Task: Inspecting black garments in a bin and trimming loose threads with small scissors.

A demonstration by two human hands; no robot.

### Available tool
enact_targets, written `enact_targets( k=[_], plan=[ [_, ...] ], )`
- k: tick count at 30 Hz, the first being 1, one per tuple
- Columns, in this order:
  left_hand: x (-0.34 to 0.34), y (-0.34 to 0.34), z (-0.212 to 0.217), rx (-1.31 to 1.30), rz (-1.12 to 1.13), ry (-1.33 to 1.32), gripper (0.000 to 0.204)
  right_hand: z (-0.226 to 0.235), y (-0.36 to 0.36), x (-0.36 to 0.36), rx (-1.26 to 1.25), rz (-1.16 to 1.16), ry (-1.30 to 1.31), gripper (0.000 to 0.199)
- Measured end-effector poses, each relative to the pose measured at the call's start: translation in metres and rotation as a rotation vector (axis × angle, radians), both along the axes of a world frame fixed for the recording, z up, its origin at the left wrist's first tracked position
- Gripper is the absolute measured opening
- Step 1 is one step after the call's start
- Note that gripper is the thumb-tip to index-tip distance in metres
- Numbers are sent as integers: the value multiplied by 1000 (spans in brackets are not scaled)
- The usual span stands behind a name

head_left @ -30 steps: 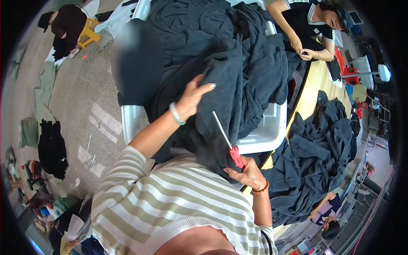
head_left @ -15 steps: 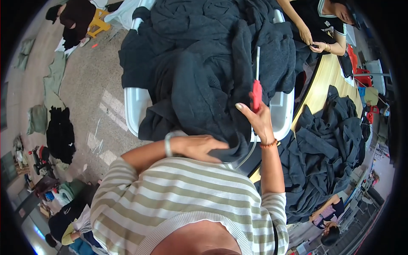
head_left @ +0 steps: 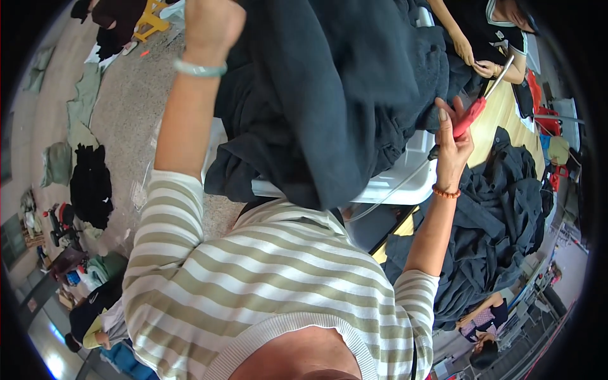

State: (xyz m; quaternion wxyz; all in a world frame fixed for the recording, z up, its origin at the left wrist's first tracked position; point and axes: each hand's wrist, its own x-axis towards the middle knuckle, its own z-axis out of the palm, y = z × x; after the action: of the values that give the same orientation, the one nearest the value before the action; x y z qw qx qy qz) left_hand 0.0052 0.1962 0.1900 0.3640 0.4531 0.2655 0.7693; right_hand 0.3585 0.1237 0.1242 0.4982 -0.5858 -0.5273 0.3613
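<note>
My left hand [head_left: 214,28] is raised at the far left of the heap, its fingers closed in a fist on a dark garment [head_left: 316,107]. That cloth hangs lifted and blurred in front of me, its lower end reaching toward my waist. My right hand [head_left: 453,152] grips a tool with a red handle and a slim metal shaft [head_left: 470,117], tilted up and to the right. A thin pale hose or cord [head_left: 396,189] runs below that hand. Under the cloth stands a white plastic tub [head_left: 380,193] heaped with dark garments.
Right of the tub is a light wooden table [head_left: 503,117] with a dark garment pile [head_left: 494,209]. Across it, a co-worker's hands [head_left: 479,66] hold something small. Black cloth [head_left: 90,190] lies on the left floor; a yellow stool [head_left: 151,22] stands farther off.
My left hand has gone from near my waist up to the far left, raising the dark garment. My right hand has moved right and slightly up, and the red-handled tool now leans right.
</note>
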Motion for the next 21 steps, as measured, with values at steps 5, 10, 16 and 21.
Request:
enact_targets(
  k=[5,10,16,21],
  plan=[
    [-46,-5,-123,-542,-194,123,62,-39,-33,17,-298,198,-188,40],
    [-27,-113,-222,-1282,-533,149,51,-85,-92,-40,-228,522,-198,57],
    [29,-102,-221,-908,-312,94,49,-79,-77,-120,-363,496,-334,72],
    [70,-73,-143,-538,-83,240,35,-108,-36,-115,-260,399,429,12]
  ],
)
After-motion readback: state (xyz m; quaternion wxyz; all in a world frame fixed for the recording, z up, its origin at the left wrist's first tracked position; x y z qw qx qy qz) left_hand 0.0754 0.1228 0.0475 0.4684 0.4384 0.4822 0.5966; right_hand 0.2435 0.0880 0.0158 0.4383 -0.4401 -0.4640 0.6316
